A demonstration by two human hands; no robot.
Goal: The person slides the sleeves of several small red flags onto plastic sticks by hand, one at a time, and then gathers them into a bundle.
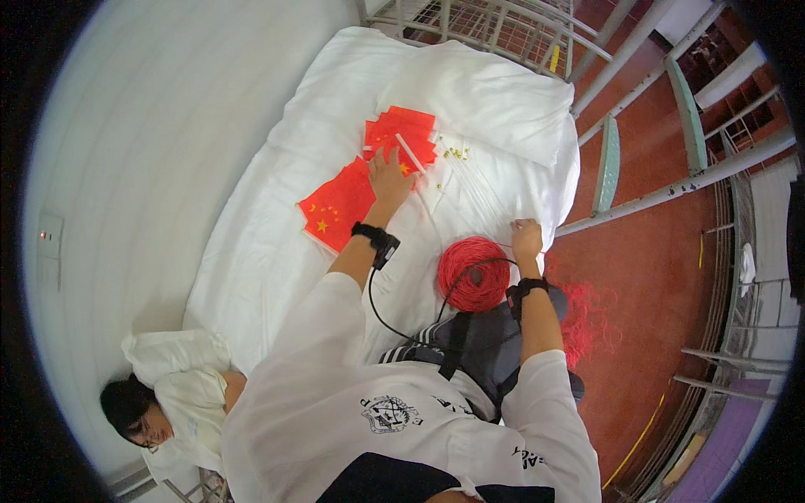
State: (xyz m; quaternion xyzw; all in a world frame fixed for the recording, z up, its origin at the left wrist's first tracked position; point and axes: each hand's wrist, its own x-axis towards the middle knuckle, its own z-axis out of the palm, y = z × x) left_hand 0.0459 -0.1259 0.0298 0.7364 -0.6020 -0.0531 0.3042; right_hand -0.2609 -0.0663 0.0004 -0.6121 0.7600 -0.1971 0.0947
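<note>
flag under the left hand: the left hand (391, 178) lies flat, fingers spread, on a red flag with yellow stars (401, 141) in the upper pile on the white sheet (251, 251); it presses, I judge, and does not grip
white stick: a thin white stick (410, 152) lies on that pile just beside the fingertips; its long axis runs slantwise, upper end toward the pillow (495, 96), lower end toward the red string ball (474, 273)
second pile: more red flags (338, 207) lie fanned on the sheet, on the wall side of the left wrist, further from the string ball than the first pile
right hand: the right hand (527, 237) rests at the sheet's edge just above the string ball, fingers curled; whether they pinch a strand I cannot tell
small parts: tiny yellow bits (455, 152) and clear thin sticks (474, 189) lie between the upper pile and the right hand
loose string: a red tangle (587, 323) hangs beyond the ball, floor side
risk: the stick could roll off the slack pile if the palm shifts; the ball sits near the bed edge and may drop; the yellow bits could scatter in the folds
other person: someone lies low by the wall, well apart from the ball
</note>
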